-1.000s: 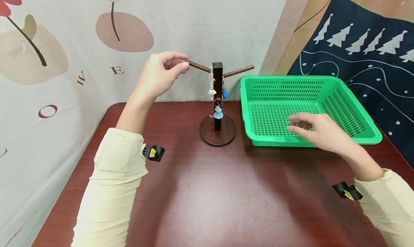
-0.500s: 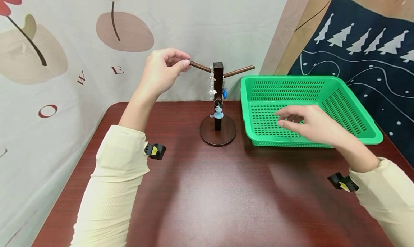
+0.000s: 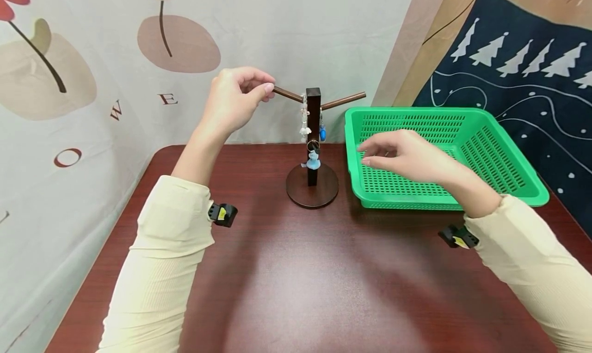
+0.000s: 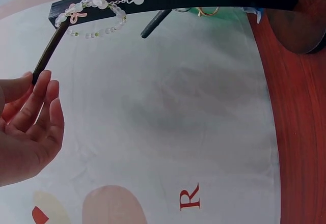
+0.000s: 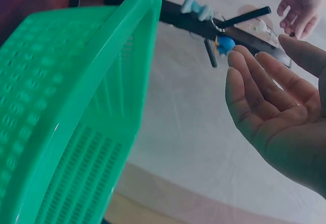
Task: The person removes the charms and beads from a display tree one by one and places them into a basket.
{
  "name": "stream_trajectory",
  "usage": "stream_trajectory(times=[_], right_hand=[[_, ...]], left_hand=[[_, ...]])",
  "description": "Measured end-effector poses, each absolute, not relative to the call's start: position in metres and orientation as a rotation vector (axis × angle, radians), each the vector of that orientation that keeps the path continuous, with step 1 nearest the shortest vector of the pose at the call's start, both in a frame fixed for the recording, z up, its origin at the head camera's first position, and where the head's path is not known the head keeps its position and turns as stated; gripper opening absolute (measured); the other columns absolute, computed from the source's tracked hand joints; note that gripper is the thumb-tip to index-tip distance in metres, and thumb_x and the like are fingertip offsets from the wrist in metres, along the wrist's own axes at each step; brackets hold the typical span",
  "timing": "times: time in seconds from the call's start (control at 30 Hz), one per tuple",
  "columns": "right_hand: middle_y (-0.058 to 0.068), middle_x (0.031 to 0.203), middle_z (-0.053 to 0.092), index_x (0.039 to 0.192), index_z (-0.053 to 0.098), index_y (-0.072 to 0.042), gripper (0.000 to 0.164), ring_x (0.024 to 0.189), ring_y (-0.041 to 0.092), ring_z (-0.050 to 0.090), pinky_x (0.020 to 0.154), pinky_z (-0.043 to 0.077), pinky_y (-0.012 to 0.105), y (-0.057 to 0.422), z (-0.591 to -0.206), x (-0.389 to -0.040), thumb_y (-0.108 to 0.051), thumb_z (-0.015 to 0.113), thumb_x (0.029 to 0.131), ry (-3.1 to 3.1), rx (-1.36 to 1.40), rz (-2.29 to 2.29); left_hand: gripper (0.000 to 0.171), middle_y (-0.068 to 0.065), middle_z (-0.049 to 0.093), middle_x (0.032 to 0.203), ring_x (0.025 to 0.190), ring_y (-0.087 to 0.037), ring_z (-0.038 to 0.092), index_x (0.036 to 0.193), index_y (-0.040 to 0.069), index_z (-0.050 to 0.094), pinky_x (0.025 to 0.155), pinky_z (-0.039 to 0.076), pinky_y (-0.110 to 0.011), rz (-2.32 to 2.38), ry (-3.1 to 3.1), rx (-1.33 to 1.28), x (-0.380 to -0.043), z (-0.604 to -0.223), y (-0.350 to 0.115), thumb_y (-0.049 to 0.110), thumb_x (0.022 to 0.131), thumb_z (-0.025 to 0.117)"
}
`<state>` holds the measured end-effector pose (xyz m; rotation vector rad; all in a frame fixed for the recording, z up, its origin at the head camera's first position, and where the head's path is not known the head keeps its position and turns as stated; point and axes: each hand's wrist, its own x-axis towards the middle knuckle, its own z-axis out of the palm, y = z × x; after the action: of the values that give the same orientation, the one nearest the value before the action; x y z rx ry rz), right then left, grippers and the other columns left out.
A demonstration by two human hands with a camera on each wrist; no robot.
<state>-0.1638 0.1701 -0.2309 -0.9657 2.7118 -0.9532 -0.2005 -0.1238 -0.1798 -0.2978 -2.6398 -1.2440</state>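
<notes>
A dark wooden stand (image 3: 313, 116) with angled pegs and a round base stands on the table. My left hand (image 3: 236, 98) pinches the tip of its upper left peg (image 3: 288, 93) between thumb and fingers; the left wrist view shows the same grip. From that peg, close to the post, hangs a white beaded bracelet (image 4: 102, 30). A light blue figure keychain (image 3: 313, 160) hangs by a ring at the front, and a blue charm (image 3: 322, 132) hangs on the right side. My right hand (image 3: 407, 155), fingers loosely bent and holding nothing, hovers over the left part of the green basket (image 3: 427, 206).
The basket sits at the table's right, beside the stand. A reddish-brown table (image 3: 296, 281) runs under everything. A printed cloth (image 3: 277, 39) hangs behind, with a dark tree-patterned cloth (image 3: 522, 96) at the right. A black wrist camera (image 3: 223, 215) sits on the left sleeve.
My right hand has moved left and upward over the basket, nearer the stand. The left hand has shifted slightly right along with the peg tip it holds.
</notes>
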Motion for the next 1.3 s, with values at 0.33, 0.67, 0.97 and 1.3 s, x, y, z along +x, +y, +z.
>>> stream_trajectory(times=[0.33, 0.67, 0.97, 1.3], right_hand=[[0.007, 0.088, 0.065, 0.108, 0.063, -0.003, 0.023, 0.079, 0.024, 0.062, 0.068, 0.047, 0.033, 0.138, -0.234, -0.180, -0.013, 0.061, 0.088, 2.615, -0.817, -1.010], [0.007, 0.084, 0.066, 0.106, 0.064, -0.003, 0.020, 0.073, 0.020, 0.060, 0.073, 0.048, 0.041, 0.115, -0.237, -0.194, -0.010, 0.061, 0.087, 2.550, -0.648, -1.130], [0.009, 0.088, 0.067, 0.106, 0.064, 0.000, 0.020, 0.072, 0.020, 0.060, 0.067, 0.049, 0.033, 0.110, -0.249, -0.205, -0.008, 0.060, 0.087, 2.514, -0.556, -1.199], [0.010, 0.086, 0.066, 0.104, 0.064, 0.002, 0.020, 0.070, 0.019, 0.060, 0.064, 0.050, 0.028, 0.105, -0.262, -0.212, -0.008, 0.060, 0.088, 2.501, -0.476, -1.296]], left_hand=[[0.018, 0.002, 0.066, 0.079, 0.076, -0.008, 0.058, 0.102, 0.008, 0.068, 0.067, 0.036, -0.023, -1.233, -2.628, -0.295, -0.200, -0.181, -0.123, 0.016, 0.090, 0.058], [0.015, -0.002, 0.067, 0.079, 0.076, -0.013, 0.059, 0.098, 0.006, 0.069, 0.065, 0.036, -0.022, -1.258, -2.593, -0.298, -0.201, -0.183, -0.122, 0.013, 0.089, 0.059], [0.015, -0.003, 0.067, 0.080, 0.075, -0.011, 0.059, 0.098, 0.006, 0.069, 0.065, 0.036, -0.022, -1.254, -2.594, -0.298, -0.201, -0.182, -0.122, 0.014, 0.089, 0.060], [0.016, 0.000, 0.066, 0.079, 0.076, -0.010, 0.059, 0.099, 0.007, 0.069, 0.066, 0.036, -0.022, -1.205, -2.621, -0.295, -0.201, -0.181, -0.122, 0.015, 0.089, 0.060]])
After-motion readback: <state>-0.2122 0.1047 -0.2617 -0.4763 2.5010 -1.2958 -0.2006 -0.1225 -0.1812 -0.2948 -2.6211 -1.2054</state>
